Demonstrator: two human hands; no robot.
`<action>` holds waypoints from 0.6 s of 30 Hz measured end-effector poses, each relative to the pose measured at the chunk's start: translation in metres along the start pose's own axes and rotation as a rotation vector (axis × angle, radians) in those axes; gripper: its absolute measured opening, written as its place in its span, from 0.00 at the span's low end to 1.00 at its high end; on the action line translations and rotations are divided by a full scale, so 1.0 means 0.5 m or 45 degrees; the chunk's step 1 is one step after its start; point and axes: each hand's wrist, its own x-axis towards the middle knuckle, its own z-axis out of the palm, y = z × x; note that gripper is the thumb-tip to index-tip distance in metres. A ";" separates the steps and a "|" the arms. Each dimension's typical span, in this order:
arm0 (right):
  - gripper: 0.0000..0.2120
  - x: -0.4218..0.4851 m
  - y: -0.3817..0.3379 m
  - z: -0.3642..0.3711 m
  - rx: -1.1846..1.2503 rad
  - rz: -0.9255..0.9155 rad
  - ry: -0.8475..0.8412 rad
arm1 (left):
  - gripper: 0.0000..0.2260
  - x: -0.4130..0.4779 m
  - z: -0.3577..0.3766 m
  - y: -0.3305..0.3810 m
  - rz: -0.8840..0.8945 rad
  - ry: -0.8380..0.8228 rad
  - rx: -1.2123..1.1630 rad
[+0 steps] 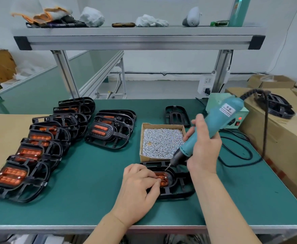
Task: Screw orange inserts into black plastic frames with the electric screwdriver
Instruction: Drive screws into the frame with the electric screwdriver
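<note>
Teal, black-nosed electric screwdriver [212, 127] slants from far right down to near left, bit at the orange insert [163, 178] in its black frame [182, 190]. Right hand [204, 148] fingers clamp the screwdriver; left hand [140, 188] fingertips pinch the insert.

Glossy black plastic frame [177, 191] holds a translucent orange insert [162, 177]; the green tabletop [95, 173] looks matt, perhaps rubber.

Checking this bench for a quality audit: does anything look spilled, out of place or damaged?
Nothing looks spilled or broken. The screws lie inside their cardboard box, with one bare patch near its left side. One empty black frame lies alone behind the box, apart from the overlapped finished frames on the left.
</note>
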 end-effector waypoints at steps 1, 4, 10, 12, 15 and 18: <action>0.13 0.012 0.005 -0.013 0.067 0.105 0.072 | 0.10 0.000 0.000 0.001 -0.003 -0.002 -0.004; 0.12 0.049 0.024 -0.060 0.335 0.417 0.225 | 0.10 0.001 -0.002 0.003 -0.008 -0.009 -0.002; 0.16 0.086 0.057 -0.114 0.438 0.578 0.326 | 0.07 0.001 -0.004 0.004 0.010 -0.011 0.002; 0.16 0.088 0.061 -0.117 0.462 0.615 0.306 | 0.07 0.002 -0.004 0.004 0.002 -0.010 -0.012; 0.17 0.088 0.071 -0.120 0.432 0.638 0.270 | 0.06 0.007 -0.005 0.002 -0.005 0.006 -0.049; 0.18 0.085 0.077 -0.123 0.424 0.639 0.252 | 0.06 0.039 -0.012 0.002 -0.026 0.010 -0.032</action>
